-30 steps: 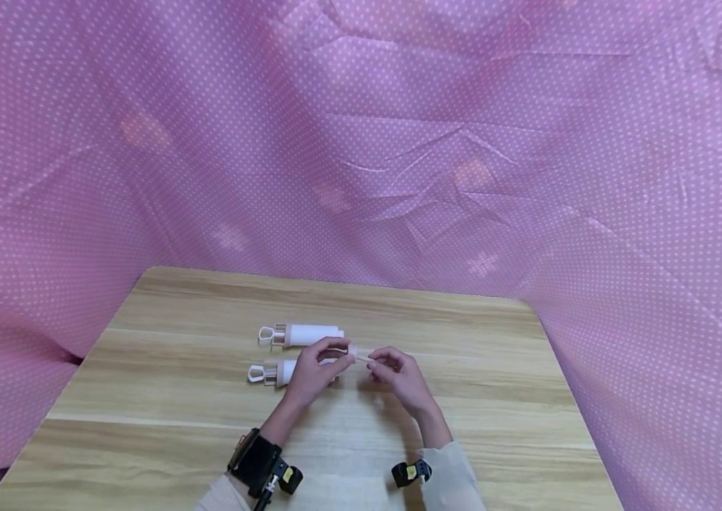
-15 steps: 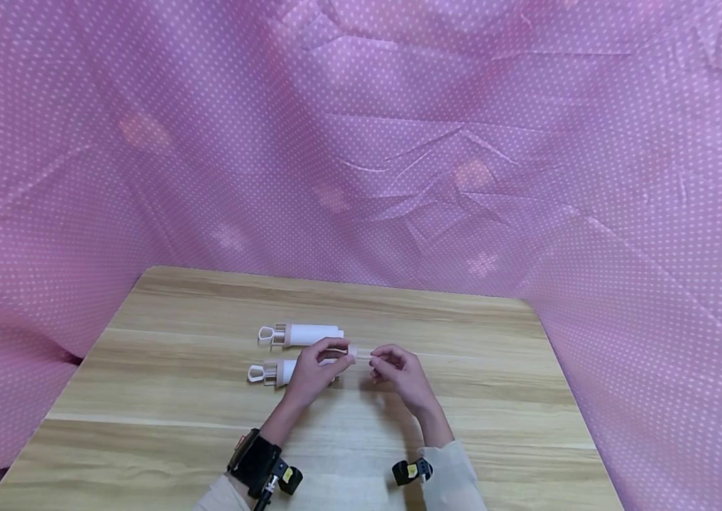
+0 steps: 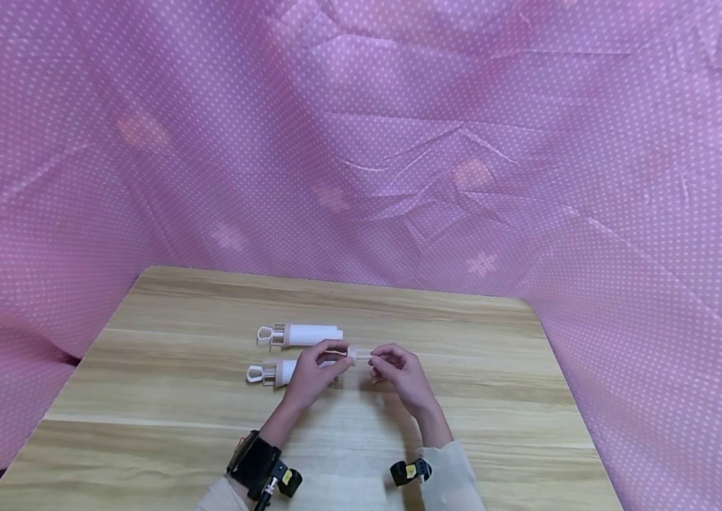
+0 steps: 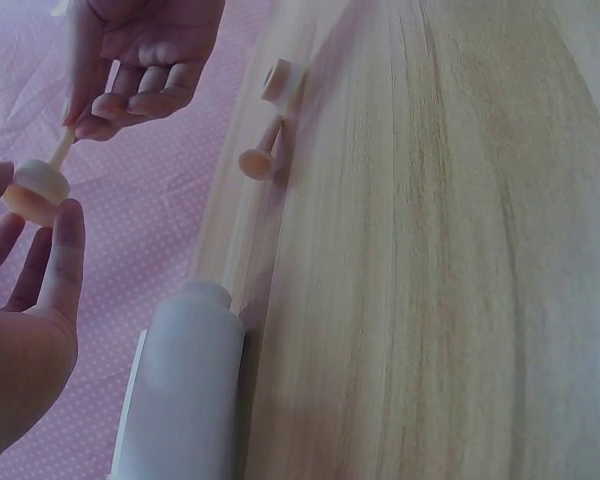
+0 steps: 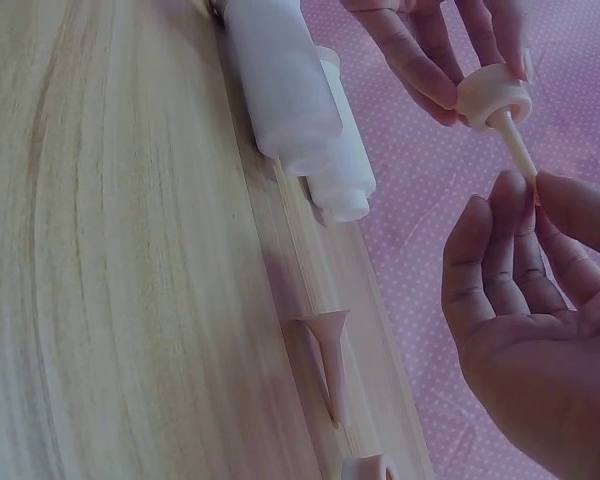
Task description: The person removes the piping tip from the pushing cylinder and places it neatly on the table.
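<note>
Between the thumb and fingertips of my left hand (image 3: 309, 375) is a round cream ring cap (image 5: 493, 95). The thumb and fingers of my right hand (image 3: 407, 380) pinch the narrow end of a cream nozzle (image 5: 520, 150), whose stem sticks out of the cap's opening. In the head view the cap and stem are small, held above the table. Two white plunger tubes with loop handles, like icing syringes, lie beside the left hand: a farther tube (image 3: 312, 334) and a nearer tube (image 3: 285, 372), partly covered by that hand.
A second, flared nozzle (image 5: 330, 365) and another ring cap (image 4: 282, 82) lie on the wooden table (image 3: 207, 426); neither shows in the head view. Pink dotted cloth (image 3: 361, 177) hangs behind and beside the table.
My right hand has shifted slightly right and away from me, and the nozzle stem looks more level than one second ago. The left hand keeps its hold on the cap.
</note>
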A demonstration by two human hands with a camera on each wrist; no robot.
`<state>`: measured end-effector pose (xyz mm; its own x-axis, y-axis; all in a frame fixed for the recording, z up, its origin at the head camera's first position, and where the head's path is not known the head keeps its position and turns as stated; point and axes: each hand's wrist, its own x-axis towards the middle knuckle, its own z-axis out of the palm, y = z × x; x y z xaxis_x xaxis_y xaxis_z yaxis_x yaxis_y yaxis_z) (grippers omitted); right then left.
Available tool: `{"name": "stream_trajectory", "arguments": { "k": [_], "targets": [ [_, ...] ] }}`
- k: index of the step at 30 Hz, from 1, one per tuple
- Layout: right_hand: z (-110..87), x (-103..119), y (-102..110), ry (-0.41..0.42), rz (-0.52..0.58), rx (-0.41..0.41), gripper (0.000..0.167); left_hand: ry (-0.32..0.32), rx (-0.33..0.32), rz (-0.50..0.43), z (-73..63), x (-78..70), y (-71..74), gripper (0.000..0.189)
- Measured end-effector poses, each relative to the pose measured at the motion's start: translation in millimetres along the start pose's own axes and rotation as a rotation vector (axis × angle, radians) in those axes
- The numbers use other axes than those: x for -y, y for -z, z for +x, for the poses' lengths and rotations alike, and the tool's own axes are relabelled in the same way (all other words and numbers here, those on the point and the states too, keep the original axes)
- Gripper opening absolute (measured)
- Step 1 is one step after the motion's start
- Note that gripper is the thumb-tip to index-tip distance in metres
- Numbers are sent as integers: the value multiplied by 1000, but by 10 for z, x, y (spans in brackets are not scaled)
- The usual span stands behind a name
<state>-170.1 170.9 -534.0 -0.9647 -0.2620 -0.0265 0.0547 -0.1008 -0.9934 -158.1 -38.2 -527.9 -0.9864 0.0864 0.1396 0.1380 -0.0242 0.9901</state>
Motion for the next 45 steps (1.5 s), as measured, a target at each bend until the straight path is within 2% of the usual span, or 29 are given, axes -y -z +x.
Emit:
{"name": "stream_trajectory", "arguments": {
  "k": [3, 8, 19, 30, 45],
  "targets": [
    [2, 3, -13, -3, 8, -2, 14, 2, 13, 6, 4, 4, 6, 33],
    [13, 7, -17, -18, 10, -8, 30, 7, 9, 17, -3, -2, -6, 32],
    [27, 50, -41, -38, -6, -9, 24, -6, 7, -9, -10, -2, -18, 31],
    [40, 73, -53, -18, -40, 10, 24, -14, 28, 3, 13, 2, -1, 35],
    [52, 57, -90, -15, -16, 6, 20, -6, 4, 1, -14, 17, -18, 31]
  ]
}}
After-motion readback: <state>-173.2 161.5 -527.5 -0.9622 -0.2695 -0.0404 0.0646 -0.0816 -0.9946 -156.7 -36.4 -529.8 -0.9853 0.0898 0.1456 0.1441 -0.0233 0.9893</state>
